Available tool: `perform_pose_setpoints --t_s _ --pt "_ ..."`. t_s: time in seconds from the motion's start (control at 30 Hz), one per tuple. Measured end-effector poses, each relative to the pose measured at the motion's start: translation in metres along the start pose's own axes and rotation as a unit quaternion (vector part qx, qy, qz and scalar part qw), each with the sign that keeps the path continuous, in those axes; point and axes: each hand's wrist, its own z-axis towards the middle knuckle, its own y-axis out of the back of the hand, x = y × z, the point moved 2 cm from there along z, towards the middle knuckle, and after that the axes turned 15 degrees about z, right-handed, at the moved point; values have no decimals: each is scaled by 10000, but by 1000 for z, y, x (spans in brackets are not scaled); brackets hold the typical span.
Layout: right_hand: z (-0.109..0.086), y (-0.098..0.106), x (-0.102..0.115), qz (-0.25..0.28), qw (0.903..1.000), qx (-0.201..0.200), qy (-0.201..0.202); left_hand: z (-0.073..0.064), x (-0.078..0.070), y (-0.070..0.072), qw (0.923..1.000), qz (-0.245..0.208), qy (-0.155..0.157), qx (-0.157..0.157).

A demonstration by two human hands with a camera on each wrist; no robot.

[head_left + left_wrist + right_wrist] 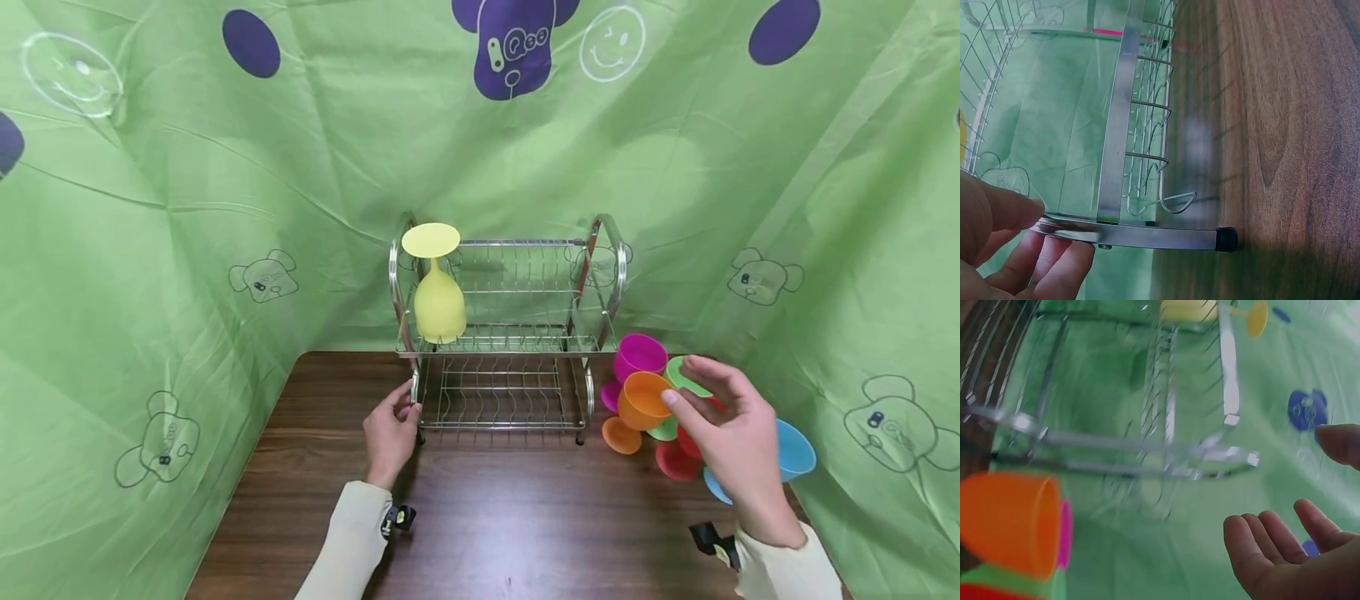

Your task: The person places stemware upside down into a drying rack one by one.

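A two-tier metal dish rack (502,353) stands on the wooden table. My left hand (392,429) grips its left side frame; in the left wrist view the thumb lies on one side of the metal bar (1160,236) and the fingers on the other. A yellow goblet (440,304) rests upside down on the upper tier at the left. On the right, my right hand (738,446) is held over a group of goblets, thumb and fingers spread with nothing between them. Nearest its thumb is an orange goblet (643,402), upright on its foot.
Behind the orange goblet stands a magenta goblet (639,357). A green goblet (686,375), a red goblet (678,460) and a blue goblet (797,450) are partly hidden by my right hand. Green printed cloth (510,158) encloses the table (495,525) at the back and sides.
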Motion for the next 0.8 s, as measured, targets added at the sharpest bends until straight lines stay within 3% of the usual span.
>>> perform_pose_setpoints --t_s 0.13,0.27,0.37,0.47,0.63,0.8 --pt "-6 24 -17 -262 9973 -679 -59 -1 1 0 10000 -7 -10 -28" --pt "-13 51 -38 145 9896 -1400 -311 -1 2 -1 10000 -3 -21 -8" --pt "-19 74 -54 599 9781 -1895 -625 -1 2 -2 10000 28 -22 -28" --pt "-25 93 -70 267 9710 -2259 -741 -1 2 -2 9999 77 -7 -79" --pt "-36 119 -92 -719 9555 -2744 -816 -3 0 -1 10000 88 -17 -35" --pt "-40 135 -110 -686 9452 -3056 -919 -3 -1 -1 10000 60 -62 -23"
